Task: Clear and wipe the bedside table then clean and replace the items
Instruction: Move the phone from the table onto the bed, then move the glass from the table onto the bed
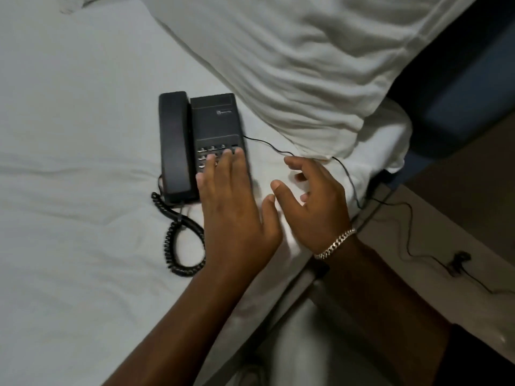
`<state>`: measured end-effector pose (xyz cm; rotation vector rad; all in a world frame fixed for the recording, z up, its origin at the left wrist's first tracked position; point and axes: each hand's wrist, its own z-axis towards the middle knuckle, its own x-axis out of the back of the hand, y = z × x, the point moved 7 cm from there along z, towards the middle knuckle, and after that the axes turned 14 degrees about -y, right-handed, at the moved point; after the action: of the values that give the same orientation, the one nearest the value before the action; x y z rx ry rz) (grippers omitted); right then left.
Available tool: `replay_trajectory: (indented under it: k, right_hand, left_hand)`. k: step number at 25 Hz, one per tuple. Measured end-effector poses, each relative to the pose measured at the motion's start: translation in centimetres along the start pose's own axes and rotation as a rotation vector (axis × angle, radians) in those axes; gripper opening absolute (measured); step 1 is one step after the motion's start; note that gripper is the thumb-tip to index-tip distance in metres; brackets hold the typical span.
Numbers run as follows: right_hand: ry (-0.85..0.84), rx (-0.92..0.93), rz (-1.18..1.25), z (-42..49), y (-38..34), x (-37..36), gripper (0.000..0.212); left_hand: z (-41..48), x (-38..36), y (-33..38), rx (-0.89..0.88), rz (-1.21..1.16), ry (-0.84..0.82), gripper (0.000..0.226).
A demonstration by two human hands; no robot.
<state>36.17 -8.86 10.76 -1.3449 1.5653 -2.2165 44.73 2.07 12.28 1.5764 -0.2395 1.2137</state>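
bed [69,190]: white sheet, wrinkled. I'm seeing it used as the parking spot for cleared items.
coiled cord [172,240]: looping on the sheet just below the phone, running up to the handset's lower end.
phone [214,121]: black desk set lying flat on the bed, handset [174,146] seated in its cradle on the left side. This is the only task item I'm seeing.
left hand [234,207]: lying palm-down over the keypad, fingers [223,160] straight and released, touching the keys, not curling round anything.
right hand [317,201]: hovering just beside the phone's right edge, fingers loosely spread and released, gripping nothing; bracelet [335,243] on the wrist.
line cord [267,143]: thin black wire leaving the phone's right side, passing by the right index fingertip, trailing off the bed edge. I can't tell if it's touching the finger.
pillow [306,65]: lying top right, well clear of both hands.
pale surface [418,232]: right of the bed, the cord and a small dark object [459,259] lying on it. I can't tell if this is the desk top or the floor.
progress: I'm judging the clearing step as under way, with the phone off the desk and on the bed. No cloth in view, so I'm counting wiping the desk, cleaning the phone and putting it back as all left.
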Motion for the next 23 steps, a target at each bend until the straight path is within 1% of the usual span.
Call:
replay_trajectory:
  k: [2,5,10,13,15,17,18,19,21,22,23]
  right_hand:
    - [0.076,-0.013,-0.005,-2.7,2.1,3.8,0.036]
    - [0.222,-0.052,-0.076,-8.2,6.7,10.8,0.034]
    - [0.342,-0.211,-0.169,-18.2,15.9,21.0,0.031]
    - [0.391,-0.338,-0.244,-24.0,22.0,25.6,0.028]
    - [0.421,-0.428,-0.263,-27.4,25.6,27.4,0.029]
    - [0.431,-0.503,-0.192,-29.9,28.9,28.0,0.03]
    - [0.425,-0.536,-0.111,-30.8,30.5,28.0,0.03]
    - [0.413,-0.569,0.021,-31.3,31.9,27.6,0.031]
    - [0.367,-0.638,0.331,-32.0,34.4,26.3,0.034]
    - [0.339,-0.654,0.429,-32.1,35.2,25.6,0.036]
    - [0.326,-0.658,0.475,-32.2,35.8,25.2,0.037]
  left_hand:
    - [-1.3,-3.2,2.9,-0.064,-0.017,-0.055,0.068]
    - [-3.3,-8.4,8.6,-0.136,-0.022,-0.155,0.067]
    - [-7.6,-18.8,18.3,-0.245,-0.024,-0.34,0.07]
    - [-10.6,-25.0,22.5,-0.188,-0.124,-0.452,0.075]
    - [-12.8,-29.4,24.7,-0.19,-0.166,-0.524,0.079]
    - [-15.0,-33.9,26.4,-0.197,-0.175,-0.633,0.082]
    - [-15.9,-35.8,26.8,-0.193,-0.177,-0.689,0.083]
    - [-16.5,-37.3,27.1,-0.191,-0.182,-0.725,0.083]
    - [-17.3,-39.4,27.4,-0.199,-0.212,-0.731,0.079]
    - [-17.3,-39.9,27.3,-0.205,-0.24,-0.708,0.077]
    - [-17.2,-40.2,27.3,-0.204,-0.27,-0.683,0.074]
